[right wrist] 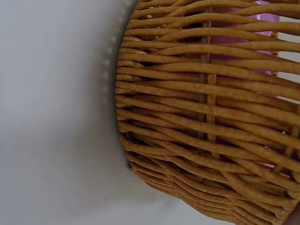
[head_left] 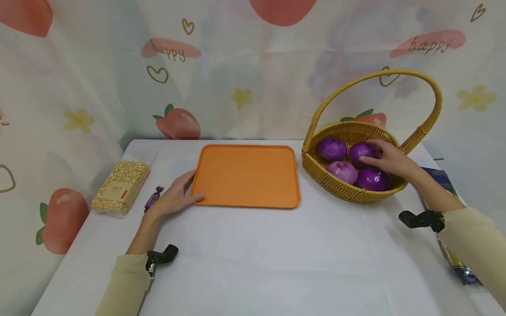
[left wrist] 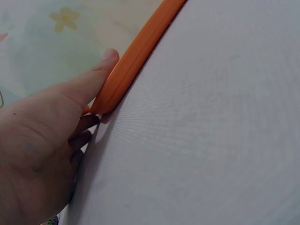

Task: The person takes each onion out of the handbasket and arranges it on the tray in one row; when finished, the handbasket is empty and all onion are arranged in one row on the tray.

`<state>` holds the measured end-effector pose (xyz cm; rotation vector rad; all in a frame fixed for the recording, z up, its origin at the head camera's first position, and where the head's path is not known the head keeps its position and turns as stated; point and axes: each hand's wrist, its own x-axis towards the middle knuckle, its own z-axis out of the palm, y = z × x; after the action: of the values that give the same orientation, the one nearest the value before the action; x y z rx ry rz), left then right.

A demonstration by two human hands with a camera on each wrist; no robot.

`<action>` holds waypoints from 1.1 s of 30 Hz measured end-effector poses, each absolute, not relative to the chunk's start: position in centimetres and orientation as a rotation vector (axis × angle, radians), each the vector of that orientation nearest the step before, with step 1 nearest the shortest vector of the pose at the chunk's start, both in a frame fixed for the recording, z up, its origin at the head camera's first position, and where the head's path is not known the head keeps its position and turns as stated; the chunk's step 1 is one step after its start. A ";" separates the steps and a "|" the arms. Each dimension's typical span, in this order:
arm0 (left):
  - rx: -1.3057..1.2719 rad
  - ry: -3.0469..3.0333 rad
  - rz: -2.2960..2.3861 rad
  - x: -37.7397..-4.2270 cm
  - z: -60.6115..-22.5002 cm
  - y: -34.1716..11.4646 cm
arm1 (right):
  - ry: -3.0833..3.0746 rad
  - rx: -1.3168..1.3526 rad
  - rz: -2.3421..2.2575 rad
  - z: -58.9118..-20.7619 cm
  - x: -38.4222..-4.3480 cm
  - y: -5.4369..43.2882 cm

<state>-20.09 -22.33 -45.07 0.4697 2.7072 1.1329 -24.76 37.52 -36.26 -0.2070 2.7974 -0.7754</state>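
An orange tray [head_left: 247,175] lies flat on the table. My left hand [head_left: 175,195] holds its near-left corner, the thumb along the rim in the left wrist view and the fingers at the left edge. On the right stands a wicker basket [head_left: 336,186] with a tall arched handle. Inside it are several shiny red onions, one of them paler [head_left: 342,172]. My right hand [head_left: 389,159] reaches over the basket's right rim and grips the back-right onion [head_left: 361,152] between thumb and fingers. In the right wrist view the basket's woven wall [right wrist: 201,108] hides this hand's fingers.
A clear bag of pale yellow grains [head_left: 122,186] lies at the table's left side. A purple-wrapped candy [head_left: 153,199] is close beside my left hand. Under my right forearm, a dark blue package [head_left: 464,272] lies along the right table edge. A printed curtain [head_left: 253,66] hangs behind.
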 end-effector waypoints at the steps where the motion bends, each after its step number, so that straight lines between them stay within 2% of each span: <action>1: 0.479 2.706 1.135 -20.0 -45.1 -22.3 | 2.794 -0.207 -0.775 -36.4 -24.9 37.5; 21: 0.562 2.803 1.109 -20.0 -45.6 -22.5 | 2.709 -0.143 -0.852 -36.5 -25.4 37.2; 33: 0.523 2.788 1.087 -19.9 -45.4 -22.3 | 2.648 -0.076 -0.936 -37.1 -25.7 37.4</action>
<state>-19.91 -22.32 -45.37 0.5234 2.7881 1.0869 -25.67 37.36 -37.11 -0.0755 2.6481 -0.9363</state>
